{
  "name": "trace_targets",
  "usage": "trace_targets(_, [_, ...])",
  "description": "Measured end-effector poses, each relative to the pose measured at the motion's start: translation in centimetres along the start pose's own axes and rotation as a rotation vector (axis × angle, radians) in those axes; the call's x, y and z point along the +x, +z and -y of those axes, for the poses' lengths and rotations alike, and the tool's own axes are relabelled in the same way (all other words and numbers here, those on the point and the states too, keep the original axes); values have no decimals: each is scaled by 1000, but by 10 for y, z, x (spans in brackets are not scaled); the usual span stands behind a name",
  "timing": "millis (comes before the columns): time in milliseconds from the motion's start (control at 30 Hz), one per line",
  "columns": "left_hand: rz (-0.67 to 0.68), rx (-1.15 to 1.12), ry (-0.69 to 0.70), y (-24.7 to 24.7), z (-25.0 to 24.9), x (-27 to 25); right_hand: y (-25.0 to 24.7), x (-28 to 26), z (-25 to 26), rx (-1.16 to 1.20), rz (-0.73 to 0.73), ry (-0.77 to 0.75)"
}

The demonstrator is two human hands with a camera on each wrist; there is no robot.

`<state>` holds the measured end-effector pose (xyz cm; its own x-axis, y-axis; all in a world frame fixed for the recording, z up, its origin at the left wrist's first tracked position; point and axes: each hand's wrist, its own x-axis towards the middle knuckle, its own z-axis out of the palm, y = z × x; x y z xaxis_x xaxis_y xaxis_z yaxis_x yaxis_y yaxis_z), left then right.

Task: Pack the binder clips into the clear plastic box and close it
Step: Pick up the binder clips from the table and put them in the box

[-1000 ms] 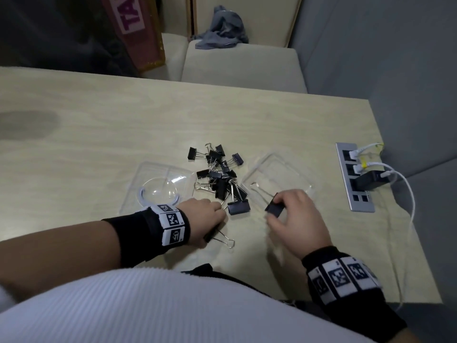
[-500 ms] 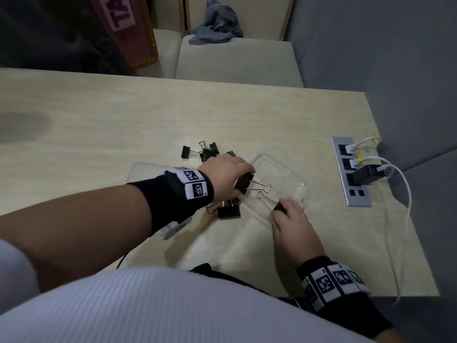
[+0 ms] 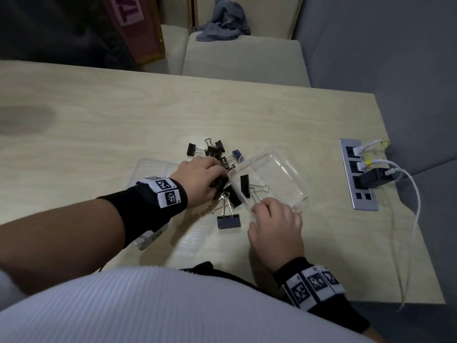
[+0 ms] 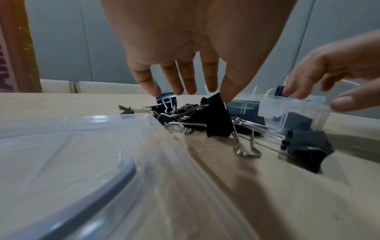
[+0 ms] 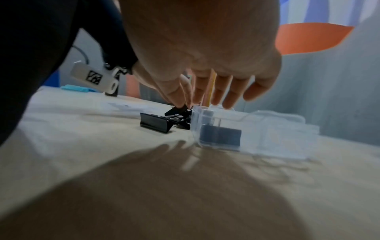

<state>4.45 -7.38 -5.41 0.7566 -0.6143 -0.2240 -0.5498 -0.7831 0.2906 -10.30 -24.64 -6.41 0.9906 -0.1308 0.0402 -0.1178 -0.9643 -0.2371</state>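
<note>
The clear plastic box (image 3: 284, 162) lies open on the table with a black binder clip (image 3: 244, 185) inside. My right hand (image 3: 259, 206) pinches its near corner, thumb outside the wall and fingers over the rim (image 5: 205, 118). Just left of the box, my left hand (image 3: 217, 184) reaches down onto the pile of binder clips (image 3: 215, 152). Its fingers are nearly straight and its thumb touches an upright black clip (image 4: 218, 116). One clip (image 3: 228, 221) lies alone nearer me. The clear lid (image 3: 153, 167) lies flat, partly under my left forearm.
A grey power strip (image 3: 358, 174) with a black charger (image 3: 373, 179) and white cables (image 3: 415, 194) is set in the table to the right of the box. Beyond the far table edge stands a beige chair (image 3: 244, 60) with a grey cloth (image 3: 222, 26).
Both hands let go of the clips they carried. The left hand drew back from over the box to the pile, and the right hand now holds the box's near corner.
</note>
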Motion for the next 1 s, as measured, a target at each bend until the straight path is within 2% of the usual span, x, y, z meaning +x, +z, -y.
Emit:
trace_targets(267, [48,127,131,4,-13,-6,1,3,-26,-24,88,11])
trace_targets(400, [67,142,16,8,-7,-5,-7,3,-33,-64,12,99])
trace_targets(500, [64,192,22,10,-1,-10,-9,2,-19,20,65,-62])
trace_targets(633, [83,284,30,9,1,-13,4,3,6,61,308,-315])
trace_targets(700, [115,285,13,7,-1,-14,13,2,12,19,430,-333])
trace_targets(733, [136,285,7,6,-1,-14,15,2,12,13,441,-319])
trace_targets(900, [225,228,-37,-4,-2,-20,22,-1,2,-81,329,-190])
trace_targets(1000, [268,250,-56,-1,-3,-23,27,-2,-7,-102,287,-174])
